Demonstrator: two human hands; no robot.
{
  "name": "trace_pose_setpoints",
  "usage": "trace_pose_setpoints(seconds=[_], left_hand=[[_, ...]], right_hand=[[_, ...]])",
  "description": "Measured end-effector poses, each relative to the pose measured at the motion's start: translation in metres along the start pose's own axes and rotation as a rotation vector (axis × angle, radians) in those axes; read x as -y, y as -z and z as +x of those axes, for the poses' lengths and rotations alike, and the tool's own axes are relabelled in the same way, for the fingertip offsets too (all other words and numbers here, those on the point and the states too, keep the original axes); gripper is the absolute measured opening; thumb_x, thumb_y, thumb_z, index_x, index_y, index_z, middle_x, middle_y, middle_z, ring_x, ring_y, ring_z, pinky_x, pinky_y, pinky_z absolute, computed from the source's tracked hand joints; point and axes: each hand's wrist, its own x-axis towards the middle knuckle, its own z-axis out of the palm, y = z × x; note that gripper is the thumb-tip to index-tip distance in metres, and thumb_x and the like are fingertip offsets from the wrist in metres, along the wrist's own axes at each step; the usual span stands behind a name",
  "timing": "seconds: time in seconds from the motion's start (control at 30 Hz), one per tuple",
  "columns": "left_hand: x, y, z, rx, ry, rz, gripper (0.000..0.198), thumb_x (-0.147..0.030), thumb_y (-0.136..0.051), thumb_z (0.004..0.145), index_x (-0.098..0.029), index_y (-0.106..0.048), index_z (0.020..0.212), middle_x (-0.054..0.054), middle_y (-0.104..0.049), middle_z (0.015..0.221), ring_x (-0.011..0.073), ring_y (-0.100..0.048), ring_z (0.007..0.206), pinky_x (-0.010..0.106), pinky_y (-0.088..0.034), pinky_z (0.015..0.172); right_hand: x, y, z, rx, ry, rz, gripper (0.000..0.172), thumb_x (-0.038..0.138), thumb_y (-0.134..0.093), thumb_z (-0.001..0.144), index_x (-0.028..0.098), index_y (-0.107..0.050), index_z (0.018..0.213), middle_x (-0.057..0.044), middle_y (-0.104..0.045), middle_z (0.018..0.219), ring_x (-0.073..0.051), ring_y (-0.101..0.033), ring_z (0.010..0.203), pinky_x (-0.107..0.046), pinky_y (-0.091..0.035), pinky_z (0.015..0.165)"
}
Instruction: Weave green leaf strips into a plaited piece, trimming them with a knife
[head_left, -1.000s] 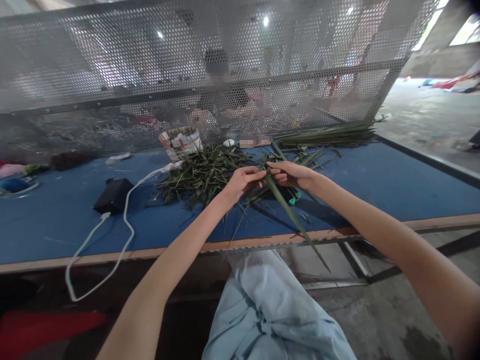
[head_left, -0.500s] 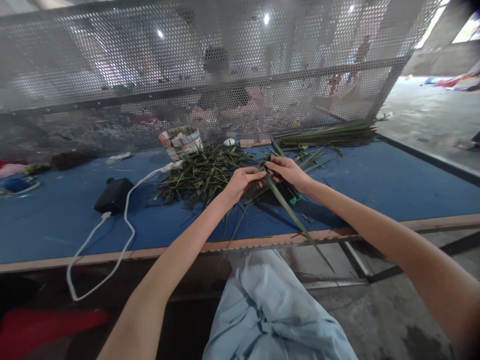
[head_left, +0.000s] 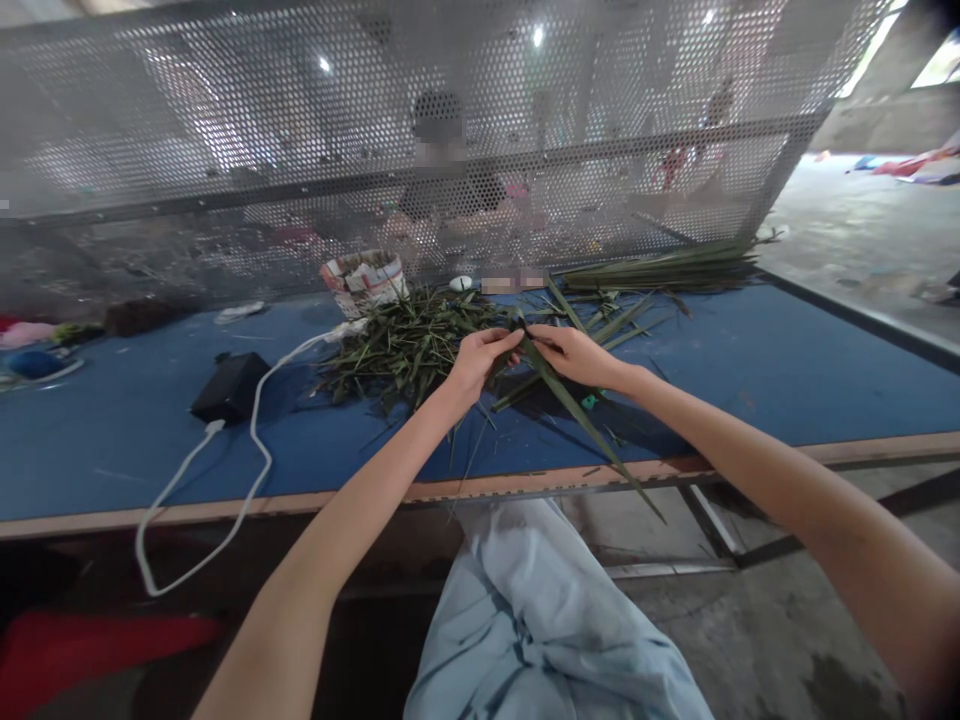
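Fingers [head_left: 504,340] of the left hand [head_left: 480,362] and right hand [head_left: 579,355] clamp the long green leaf [head_left: 592,432] by its upper end at frame centre. Its tip, past the table [head_left: 750,370] edge, has lifted slightly, so the grip has held.

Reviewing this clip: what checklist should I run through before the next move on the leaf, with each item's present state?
1. Left hand has its fingers closed on the long leaf: ok.
2. Right hand pinches the same leaf's upper end: ok.
3. The leaf's lower tip hangs free past the front edge of the table, touching nothing: ok.
4. White cable and black box lie apart from both hands: ok.
5. Leaf pile lies close behind the left hand: ok.
6. Small teal object under the right wrist, clear of the leaf: cannot tell.
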Motion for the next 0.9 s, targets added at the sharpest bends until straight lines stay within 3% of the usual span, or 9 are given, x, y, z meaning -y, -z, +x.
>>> trace_pose_setpoints(seconds=[0.17, 0.33, 0.57, 0.9], left_hand=[[-0.001, 0.006, 0.003, -0.102, -0.028, 0.044, 0.021, -0.029, -0.074, 0.074, -0.014, -0.064, 0.063, 0.000, -0.060, 0.059, 0.0091, -0.052, 0.054, 0.024, -0.040, 0.056], [-0.005, 0.011, 0.007, -0.193, -0.007, 0.014, 0.024, -0.024, -0.070, 0.079, -0.015, -0.060, 0.059, -0.001, -0.056, 0.056, 0.0081, -0.048, 0.053, 0.024, -0.038, 0.056], [-0.008, 0.002, 0.002, -0.066, 0.007, 0.014, 0.018, -0.021, -0.070, 0.076, -0.013, -0.062, 0.062, 0.001, -0.059, 0.061, 0.0088, -0.051, 0.054, 0.024, -0.042, 0.060], [-0.007, 0.000, 0.000, -0.062, -0.003, 0.032, 0.018, -0.015, -0.063, 0.079, -0.013, -0.060, 0.062, -0.001, -0.056, 0.057, 0.0079, -0.049, 0.051, 0.023, -0.037, 0.055]], right_hand=[[0.007, 0.003, 0.000, 0.110, 0.024, 0.197, 0.024, 0.028, -0.045, 0.091, 0.018, -0.062, 0.104, -0.001, -0.060, 0.070, -0.014, -0.051, 0.060, -0.024, -0.040, 0.058], [0.014, 0.007, -0.003, 0.278, -0.085, 0.394, 0.029, 0.029, -0.048, 0.090, 0.016, -0.062, 0.112, 0.001, -0.061, 0.058, -0.012, -0.055, 0.049, -0.022, -0.043, 0.048], [0.006, 0.001, -0.001, 0.103, -0.181, 0.581, 0.053, 0.039, -0.061, 0.084, 0.017, -0.051, 0.131, 0.001, -0.066, 0.058, -0.014, -0.061, 0.049, -0.023, -0.049, 0.049], [-0.002, 0.002, 0.000, 0.105, -0.253, 0.568, 0.052, 0.034, -0.056, 0.086, 0.015, -0.054, 0.134, 0.000, -0.067, 0.056, -0.015, -0.062, 0.046, -0.022, -0.049, 0.042]])
